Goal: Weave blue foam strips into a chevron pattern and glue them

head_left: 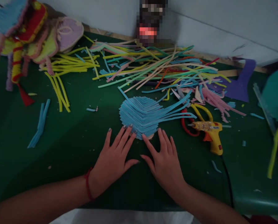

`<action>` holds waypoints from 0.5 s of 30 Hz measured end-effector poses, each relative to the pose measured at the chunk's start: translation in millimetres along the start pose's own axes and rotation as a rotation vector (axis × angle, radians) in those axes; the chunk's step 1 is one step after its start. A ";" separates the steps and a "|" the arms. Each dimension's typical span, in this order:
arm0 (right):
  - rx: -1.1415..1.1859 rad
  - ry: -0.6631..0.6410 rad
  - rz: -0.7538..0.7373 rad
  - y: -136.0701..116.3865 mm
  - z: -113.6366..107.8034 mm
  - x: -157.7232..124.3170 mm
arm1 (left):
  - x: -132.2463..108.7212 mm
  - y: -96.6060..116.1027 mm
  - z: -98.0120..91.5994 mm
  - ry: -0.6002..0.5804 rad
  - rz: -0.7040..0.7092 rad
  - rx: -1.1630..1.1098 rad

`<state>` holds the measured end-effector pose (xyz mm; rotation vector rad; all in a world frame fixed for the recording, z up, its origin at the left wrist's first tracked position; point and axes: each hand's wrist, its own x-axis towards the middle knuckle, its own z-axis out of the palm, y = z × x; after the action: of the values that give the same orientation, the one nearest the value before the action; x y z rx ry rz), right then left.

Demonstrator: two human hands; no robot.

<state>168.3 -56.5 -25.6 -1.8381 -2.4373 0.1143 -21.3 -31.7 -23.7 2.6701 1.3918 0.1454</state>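
Observation:
A round piece covered in blue pipe cleaners (141,113) lies flat on the green table, the strips laid in V-shaped rows. Several loose blue ends stick out past its right side. At its lower edge a bit of pale backing shows. My left hand (115,155) rests with fingers spread, its fingertips touching the lower left of the piece. My right hand (164,158) is also spread, the index fingertip at the bottom edge and the others along the lower right. Neither hand grips anything. Right of the piece lie a yellow glue gun (213,133) and scissors with red and yellow handles (189,126).
A heap of mixed-colour pipe cleaners (153,68) spreads across the back. Yellow strips (71,63) and finished fuzzy crafts (36,34) sit at the back left. Blue strips (39,124) lie left. A purple sheet (239,84) is back right; the glue gun's cord (228,177) runs toward the front edge.

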 end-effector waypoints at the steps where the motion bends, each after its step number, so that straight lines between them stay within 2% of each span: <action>1: 0.003 -0.001 -0.001 0.0 0.0 0.0 | 0.2 0.0 -0.1 -0.006 0.002 -0.001; 8: 0.006 -0.004 -0.001 1.1 1.1 -1.0 | 6.9 -5.0 1.8 0.035 0.055 -0.028; 15: 0.001 0.017 0.020 -1.1 2.0 0.8 | 13.7 -8.1 2.4 0.012 0.064 -0.051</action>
<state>166.8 -56.0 -27.4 -1.8553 -2.4084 0.1009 -19.7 -16.0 -27.0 2.6773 1.2883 0.2015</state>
